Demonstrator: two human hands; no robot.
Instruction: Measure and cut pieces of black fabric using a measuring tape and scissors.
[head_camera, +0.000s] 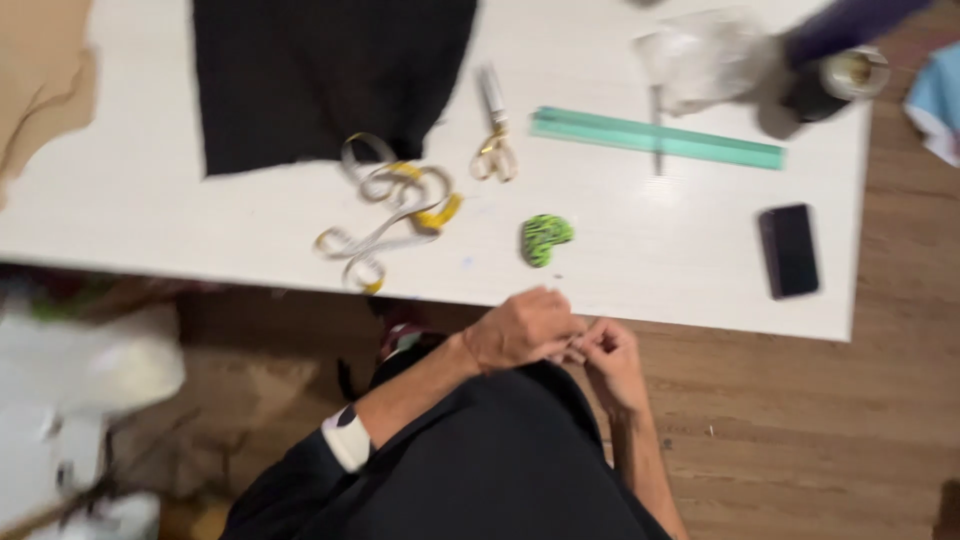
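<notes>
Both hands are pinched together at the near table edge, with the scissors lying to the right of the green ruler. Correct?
Not quite. The head view shows the scissors lying left of the green ruler. The left hand and right hand do meet at the table edge.

Scissors (494, 150), green ruler (655, 138), tape measure (390, 205), phone (789, 250)

White table (150, 200): black cloth (320, 70), measuring tape (390, 205), scissors (494, 135), green ruler (655, 138), phone (789, 250), green pincushion (544, 238).
</notes>
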